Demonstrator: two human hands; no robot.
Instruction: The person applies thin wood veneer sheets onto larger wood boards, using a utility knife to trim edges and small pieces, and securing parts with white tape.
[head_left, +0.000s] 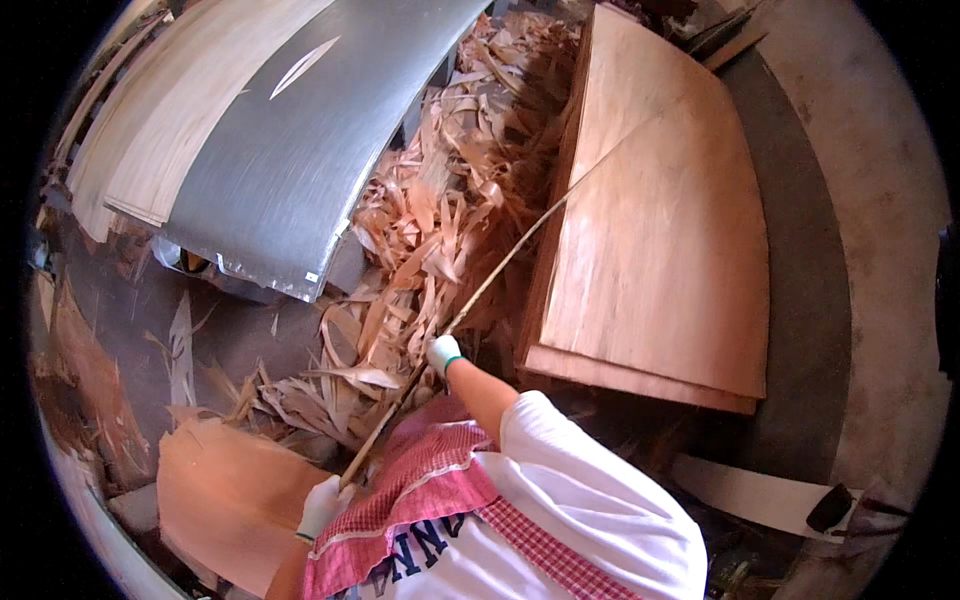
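A long thin wooden pole (497, 268) runs slantwise from beside my body up to the right. My right hand (442, 352), in a white glove with a green cuff, is closed around its middle part. Lower on the left, my gloved left hand (321, 508) grips the pole near its close end. The pole's far part passes across a stack of reddish veneer sheets (655, 230), its tip too faint to make out. Beneath and beside the pole lies a heap of curled veneer scraps (430, 225).
At upper left stands a dark, smooth-topped table (290, 150), with pale veneer sheets (190, 110) beside it. A broad orange-brown sheet (225, 495) lies near my left hand. A pale board (750, 492) rests on the floor at lower right.
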